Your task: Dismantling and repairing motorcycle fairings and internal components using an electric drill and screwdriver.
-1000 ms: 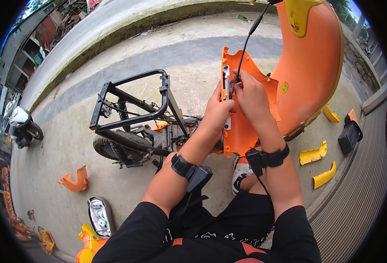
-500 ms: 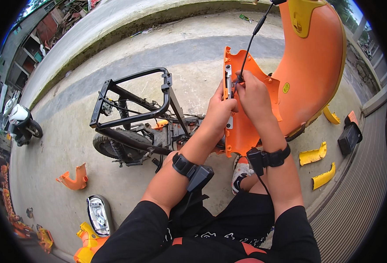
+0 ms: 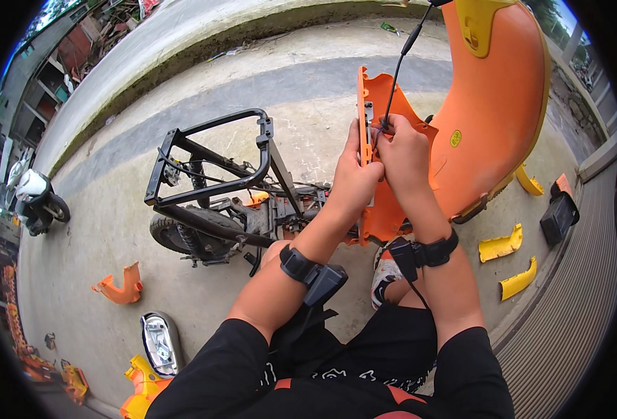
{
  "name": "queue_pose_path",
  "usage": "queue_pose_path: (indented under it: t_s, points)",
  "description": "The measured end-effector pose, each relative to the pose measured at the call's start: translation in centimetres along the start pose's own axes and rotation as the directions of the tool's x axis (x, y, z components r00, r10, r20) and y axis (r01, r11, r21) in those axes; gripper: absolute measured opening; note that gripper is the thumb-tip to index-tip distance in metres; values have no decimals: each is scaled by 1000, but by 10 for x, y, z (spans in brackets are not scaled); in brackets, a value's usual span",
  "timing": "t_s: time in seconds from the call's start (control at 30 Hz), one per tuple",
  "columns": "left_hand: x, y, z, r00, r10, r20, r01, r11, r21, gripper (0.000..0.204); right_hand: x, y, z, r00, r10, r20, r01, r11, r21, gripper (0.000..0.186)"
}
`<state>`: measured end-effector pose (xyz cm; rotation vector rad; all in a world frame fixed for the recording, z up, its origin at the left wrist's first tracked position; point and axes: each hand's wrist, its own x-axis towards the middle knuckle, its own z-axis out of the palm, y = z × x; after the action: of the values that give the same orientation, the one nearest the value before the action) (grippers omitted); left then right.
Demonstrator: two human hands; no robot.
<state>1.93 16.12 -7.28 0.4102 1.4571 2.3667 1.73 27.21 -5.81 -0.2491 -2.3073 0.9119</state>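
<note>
- While gripping the left edge of an orange panel (image 3: 384, 220) with the left hand (image 3: 354, 176), pinches a black cable (image 3: 394, 82) with the right hand (image 3: 405, 155).
- Has the left fingers closed round the panel's edge, with the thumb pressed across toward the inner side; cannot tell where every fingertip lies.
- Has the right thumb and forefinger brought together at the cable's lower end, with the other fingers curled in, right beside the left thumb; cannot tell exactly what lies beneath the fingertips.
- Holds the panel ahead of the knees, with the hollow side turned to the right, just left of a large orange shell (image 3: 498, 105); cannot tell whether touching it.
- Just above the hands, along the panel's edge: a metal strip (image 3: 369, 110), partly hidden.
- From the hands, up to the top of the view: the rest of the cable, slanting right.
- To the left of the panel, on the concrete ground: a bare black frame (image 3: 275, 167) with a wheel (image 3: 160, 230).
- Farther left: a curved orange piece (image 3: 123, 290) and a parked white scooter (image 3: 32, 187).
- Toward the right: two yellow pieces (image 3: 500, 246) near a black box (image 3: 558, 220).
</note>
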Motion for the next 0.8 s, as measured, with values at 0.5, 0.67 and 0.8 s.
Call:
queue_pose_path:
  t_s: [0.5, 0.67, 0.8]
  points:
    - [2, 10, -7, 990, -138, 12, 138, 990, 22, 71, 6, 16, -15, 956, -270, 113, 270, 963, 11, 31]
    - [3, 10, -6, 995, -96, 6, 96, 995, 21, 71, 8, 15, -18, 943, -306, 134, 308, 951, 4, 30]
    - [1, 11, -7, 994, -109, 9, 109, 994, 30, 71, 8, 15, -15, 940, -321, 113, 322, 947, 12, 29]
